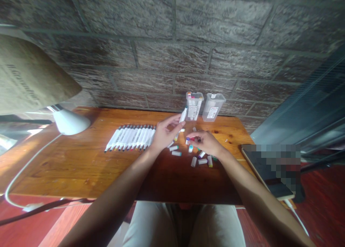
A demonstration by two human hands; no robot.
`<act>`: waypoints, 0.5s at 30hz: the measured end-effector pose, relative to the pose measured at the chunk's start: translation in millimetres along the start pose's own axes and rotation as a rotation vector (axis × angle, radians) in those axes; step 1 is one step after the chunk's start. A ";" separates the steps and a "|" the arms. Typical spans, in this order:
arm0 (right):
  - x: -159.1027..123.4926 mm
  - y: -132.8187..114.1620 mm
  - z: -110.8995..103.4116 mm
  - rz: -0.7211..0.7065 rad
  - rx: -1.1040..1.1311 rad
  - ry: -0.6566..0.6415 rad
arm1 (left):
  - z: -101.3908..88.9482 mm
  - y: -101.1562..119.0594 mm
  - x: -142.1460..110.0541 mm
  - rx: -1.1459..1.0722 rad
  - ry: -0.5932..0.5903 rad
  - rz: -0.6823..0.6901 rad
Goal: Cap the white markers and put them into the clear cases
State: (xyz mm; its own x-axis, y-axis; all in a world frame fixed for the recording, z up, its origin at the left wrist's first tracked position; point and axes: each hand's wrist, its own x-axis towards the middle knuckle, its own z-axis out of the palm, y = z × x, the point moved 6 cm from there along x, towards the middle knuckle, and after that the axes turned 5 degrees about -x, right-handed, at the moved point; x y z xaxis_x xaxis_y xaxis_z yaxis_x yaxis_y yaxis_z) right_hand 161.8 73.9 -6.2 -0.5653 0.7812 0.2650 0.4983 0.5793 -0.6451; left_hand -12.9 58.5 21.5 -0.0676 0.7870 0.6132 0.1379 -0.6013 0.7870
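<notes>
A white marker (pixel 183 115) with a dark tip stands tilted in my left hand (pixel 166 131), its fingers and thumb closed around the barrel. Over a scatter of loose marker caps (pixel 176 153), my right hand (pixel 207 142) is closed in a pinch at a small purple-ended marker cap (pixel 187 140). Red and dark bits show under its fingers, partly hidden. Several white caps with green, teal, purple and yellow ends lie around and below this hand. Left of my left hand, a row of white markers (pixel 132 137) lies side by side, slanted on the wooden table (pixel 121 175).
Against the brick wall stand a clear plastic box (pixel 193 108) with some markers inside and a second clear box (pixel 214 108). A lamp (pixel 71 121) with its cord is at the left. A dark tablet-like device (pixel 258 164), partly blurred out, lies at the right edge.
</notes>
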 end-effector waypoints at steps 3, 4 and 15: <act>-0.1 -1.1 1.0 -0.004 -0.013 -0.016 | 0.0 0.4 0.2 -0.010 0.003 0.006; -0.6 -2.1 -0.7 -0.008 -0.006 -0.024 | 0.0 0.7 0.3 -0.014 0.003 0.006; -17.0 50.1 -68.4 0.253 -0.029 -0.072 | -2.0 3.2 1.7 -0.048 0.047 -0.017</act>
State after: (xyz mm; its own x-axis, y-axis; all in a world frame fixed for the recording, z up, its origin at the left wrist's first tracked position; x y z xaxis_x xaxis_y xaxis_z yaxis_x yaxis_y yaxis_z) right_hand 241.3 105.6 6.1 -0.4648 0.8842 0.0456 0.6477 0.3747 -0.6634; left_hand -14.5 57.6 25.3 -0.1159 0.7908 0.6011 0.0892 -0.5944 0.7992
